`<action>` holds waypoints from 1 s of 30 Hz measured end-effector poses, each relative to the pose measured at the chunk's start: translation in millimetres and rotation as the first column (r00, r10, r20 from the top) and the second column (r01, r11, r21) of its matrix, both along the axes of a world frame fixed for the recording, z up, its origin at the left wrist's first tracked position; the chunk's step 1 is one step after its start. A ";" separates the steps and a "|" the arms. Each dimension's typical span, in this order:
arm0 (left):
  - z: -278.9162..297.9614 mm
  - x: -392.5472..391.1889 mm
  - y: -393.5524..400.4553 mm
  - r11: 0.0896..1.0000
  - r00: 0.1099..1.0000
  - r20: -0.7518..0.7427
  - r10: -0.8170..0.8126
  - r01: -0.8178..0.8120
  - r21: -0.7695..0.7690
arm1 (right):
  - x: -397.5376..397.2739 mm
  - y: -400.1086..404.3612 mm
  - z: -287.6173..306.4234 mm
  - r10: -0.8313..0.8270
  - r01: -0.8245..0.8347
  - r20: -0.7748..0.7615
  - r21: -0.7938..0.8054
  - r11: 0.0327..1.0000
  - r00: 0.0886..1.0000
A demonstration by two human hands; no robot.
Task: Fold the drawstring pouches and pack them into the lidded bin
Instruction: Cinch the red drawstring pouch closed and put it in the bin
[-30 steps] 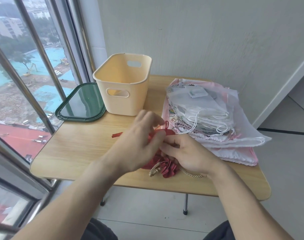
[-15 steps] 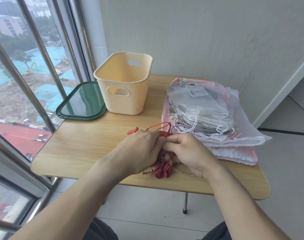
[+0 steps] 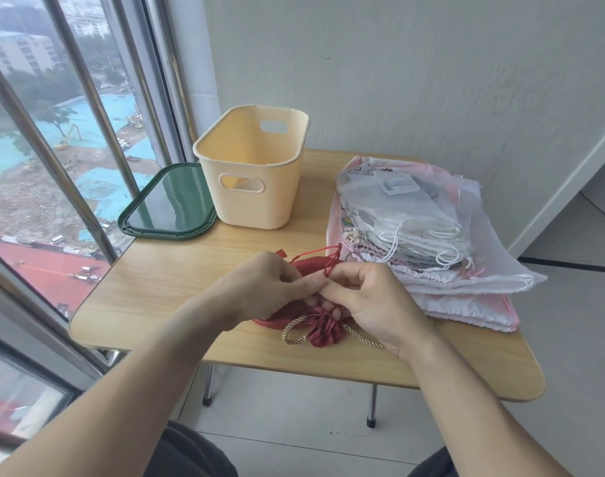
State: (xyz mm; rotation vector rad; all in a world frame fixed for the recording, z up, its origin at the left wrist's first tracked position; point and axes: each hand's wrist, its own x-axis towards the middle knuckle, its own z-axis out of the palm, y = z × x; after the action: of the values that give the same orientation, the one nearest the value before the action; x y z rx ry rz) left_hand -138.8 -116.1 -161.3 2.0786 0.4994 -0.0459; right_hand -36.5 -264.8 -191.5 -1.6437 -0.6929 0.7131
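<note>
Fingers of the left hand (image 3: 259, 290) and right hand (image 3: 373, 301) curl, apparently pinching the red pouch (image 3: 314, 266).

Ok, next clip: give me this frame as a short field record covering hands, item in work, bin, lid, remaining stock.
left hand: pinching the red pouch
right hand: pinching the red pouch at its cord
red pouch: on the table, between both hands, gathered end with beige rope toward the near edge
bin: upright, open, no pouch visible inside
lid: green, flat on the table left of the bin
pile: unfolded white and pink pouches, right of the bin
</note>
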 end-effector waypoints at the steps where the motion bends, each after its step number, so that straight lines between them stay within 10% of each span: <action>1: -0.1 -0.1 0.5 0.999 1.000 -0.001 -0.007 0.007 -0.046 | -0.7 0.6 0.6 -0.015 0.016 -0.016 0.012 1.000 1.000; 8: -10.8 6.9 -11.4 0.992 0.980 0.192 0.058 -0.035 -0.123 | 0.2 -0.8 8.7 -0.088 0.095 -0.113 0.063 0.993 0.990; 15: -15.9 8.8 -13.6 0.986 0.972 0.218 0.085 -0.113 0.119 | -0.3 1.9 8.3 -0.162 0.178 -0.219 0.051 0.983 0.962; 20: -15.3 9.6 -30.5 0.824 0.860 0.503 0.086 -0.346 0.449 | -1.3 7.7 10.1 -0.170 0.239 -0.392 0.132 0.962 0.904; 30: -19.2 14.2 -20.4 0.724 0.836 0.516 -0.188 -0.237 0.648 | 10.2 2.3 12.5 -0.117 0.237 -0.523 0.168 0.957 0.844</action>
State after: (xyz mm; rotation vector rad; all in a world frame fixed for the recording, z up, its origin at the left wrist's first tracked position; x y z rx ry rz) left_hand -124.6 -136.4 -180.5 2.6573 0.1757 0.8824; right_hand -26.3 -262.5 -179.0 -1.2119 -0.2208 0.8531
